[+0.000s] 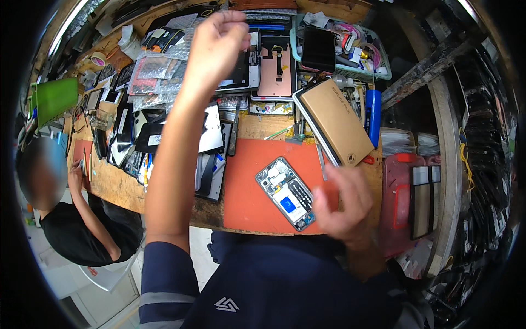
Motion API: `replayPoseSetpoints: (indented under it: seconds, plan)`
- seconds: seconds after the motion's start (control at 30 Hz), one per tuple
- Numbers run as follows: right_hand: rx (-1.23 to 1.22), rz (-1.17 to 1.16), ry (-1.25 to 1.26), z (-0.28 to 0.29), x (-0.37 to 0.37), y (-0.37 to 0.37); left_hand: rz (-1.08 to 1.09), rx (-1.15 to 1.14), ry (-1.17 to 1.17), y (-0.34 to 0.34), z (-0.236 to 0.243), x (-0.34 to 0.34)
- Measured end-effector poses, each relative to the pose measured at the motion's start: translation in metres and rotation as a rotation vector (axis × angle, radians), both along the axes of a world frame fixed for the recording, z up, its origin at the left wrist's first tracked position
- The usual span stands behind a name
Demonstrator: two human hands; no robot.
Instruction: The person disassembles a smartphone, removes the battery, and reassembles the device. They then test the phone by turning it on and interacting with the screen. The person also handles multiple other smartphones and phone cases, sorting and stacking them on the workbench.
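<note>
An opened smartphone (285,194) lies tilted on an orange-red work mat (244,192), its battery and circuit boards exposed. Just right of it hovers my right hand (348,205), slightly blurred, thumb and fingers apart with nothing visible between them. My left hand (219,44) is stretched far forward above the parts at the back of the bench. Its fingers are curled in, and whatever they may hold is hidden. Below that hand are a dark flat panel (238,77) and a pinkish phone or tablet housing (275,68).
A gold-brown box (339,120) rests at the mat's far right, beside a blue tool (373,118). Behind it, a dark phone (318,49) leans on a green basket (378,66) of supplies. Bubble-wrapped parts (159,74) crowd the left. Another person (87,230) sits at far left.
</note>
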State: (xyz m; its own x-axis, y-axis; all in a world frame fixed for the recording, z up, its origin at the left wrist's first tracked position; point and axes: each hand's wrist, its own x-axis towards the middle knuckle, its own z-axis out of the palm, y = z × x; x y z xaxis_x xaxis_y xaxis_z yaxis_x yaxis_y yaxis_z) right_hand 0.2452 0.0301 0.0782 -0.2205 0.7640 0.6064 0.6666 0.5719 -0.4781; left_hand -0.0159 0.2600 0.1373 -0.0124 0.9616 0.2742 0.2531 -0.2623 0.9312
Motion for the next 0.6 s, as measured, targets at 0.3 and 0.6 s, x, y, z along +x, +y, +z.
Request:
replayPoseSetpoints:
  seconds: [0.3,0.6]
  plan:
    - [-0.023,0.147,0.137,-0.037,-0.009,-0.01,0.248,0.435,1.438,0.152,0.062,-0.058]
    - [-0.084,0.156,0.153,-0.052,-0.004,-0.007,0.132,0.393,1.622,0.149,0.088,-0.053]
